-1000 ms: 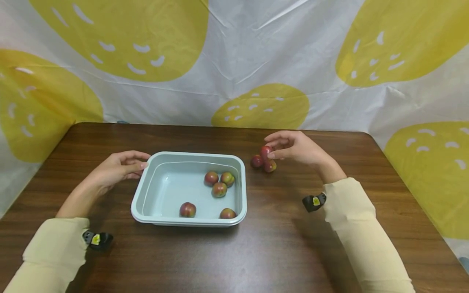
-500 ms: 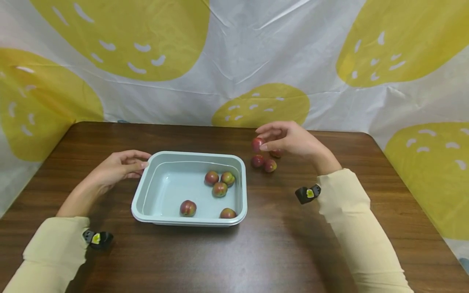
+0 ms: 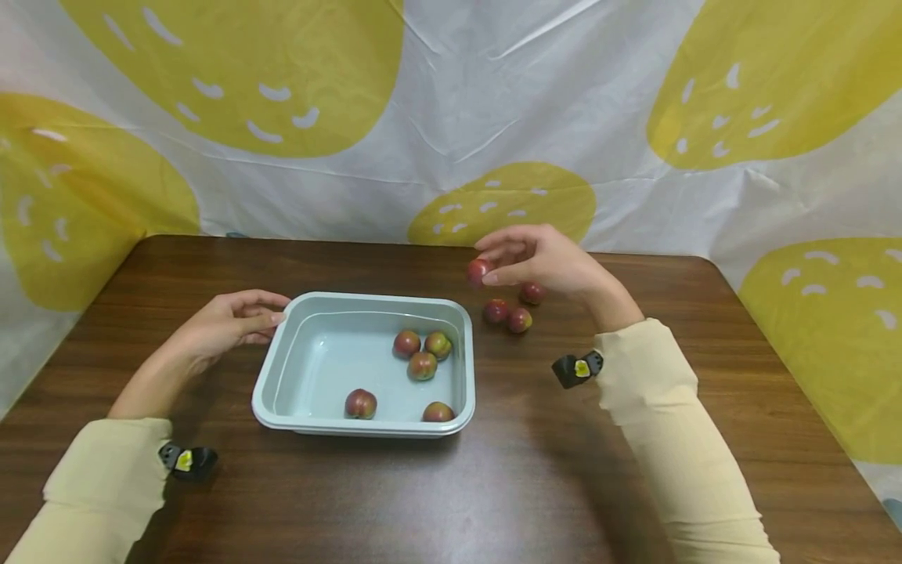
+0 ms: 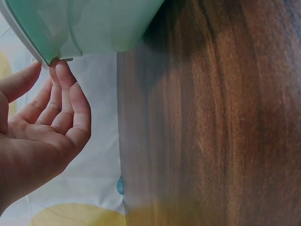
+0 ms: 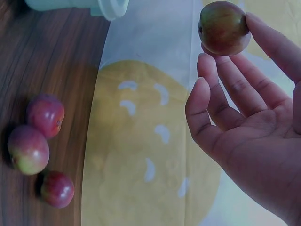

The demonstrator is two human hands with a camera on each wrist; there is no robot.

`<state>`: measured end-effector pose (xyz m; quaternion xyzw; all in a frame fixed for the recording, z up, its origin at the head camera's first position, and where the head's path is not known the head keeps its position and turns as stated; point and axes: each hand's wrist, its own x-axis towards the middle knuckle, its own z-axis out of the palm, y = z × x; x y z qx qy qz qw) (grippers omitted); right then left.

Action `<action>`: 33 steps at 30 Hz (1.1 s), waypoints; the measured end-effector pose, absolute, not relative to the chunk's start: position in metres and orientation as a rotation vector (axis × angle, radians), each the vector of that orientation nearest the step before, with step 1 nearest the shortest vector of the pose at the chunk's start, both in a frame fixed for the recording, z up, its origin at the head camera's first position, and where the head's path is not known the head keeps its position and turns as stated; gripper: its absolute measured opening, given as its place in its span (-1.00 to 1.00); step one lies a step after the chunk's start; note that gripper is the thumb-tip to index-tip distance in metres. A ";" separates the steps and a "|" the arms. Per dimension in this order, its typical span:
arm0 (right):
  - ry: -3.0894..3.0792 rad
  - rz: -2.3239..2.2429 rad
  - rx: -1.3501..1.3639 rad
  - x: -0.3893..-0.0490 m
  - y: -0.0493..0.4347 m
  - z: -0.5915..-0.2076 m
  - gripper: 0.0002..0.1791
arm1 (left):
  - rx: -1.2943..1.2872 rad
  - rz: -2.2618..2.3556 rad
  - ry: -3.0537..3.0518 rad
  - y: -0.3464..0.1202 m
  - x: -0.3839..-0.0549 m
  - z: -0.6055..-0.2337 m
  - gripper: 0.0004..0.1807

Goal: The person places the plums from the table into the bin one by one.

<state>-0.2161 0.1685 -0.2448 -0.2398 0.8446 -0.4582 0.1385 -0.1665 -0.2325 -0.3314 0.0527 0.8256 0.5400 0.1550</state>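
My left hand [image 3: 224, 325] pinches the left rim of a pale blue-green plastic basin [image 3: 352, 427]; in the left wrist view its thumb and fingertips meet at the rim. Several red-green plums [image 3: 422, 365] lie inside, most toward the right side. Between the thumb and fingers of my right hand [image 3: 546, 262] is another plum [image 5: 224, 28], held up above the table beyond the basin's right back corner. Below that hand, three plums [image 3: 496, 311] sit close together on the table, right of the basin.
The brown wooden table [image 3: 535, 486] has its back edge just behind the right hand. A white cloth with yellow shapes [image 3: 451, 94] hangs behind and along the sides.
My right hand has lifted a plum from the group and carried it left and away from me, uncovering a plum behind it. The left hand and basin stay put.
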 end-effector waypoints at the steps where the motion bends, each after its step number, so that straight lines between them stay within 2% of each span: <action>1: 2.447 -1.319 -0.712 -0.216 0.167 -0.245 -0.54 | 0.150 1.548 2.365 -0.232 -0.166 -0.331 -0.50; 17: 2.300 -1.398 -0.730 -0.212 0.138 -0.252 -0.54 | 0.147 1.545 2.368 -0.233 -0.166 -0.331 -0.47; 33: 2.248 -1.285 -0.848 -0.202 0.104 -0.257 -0.56 | 0.136 1.530 2.382 -0.232 -0.166 -0.329 -0.46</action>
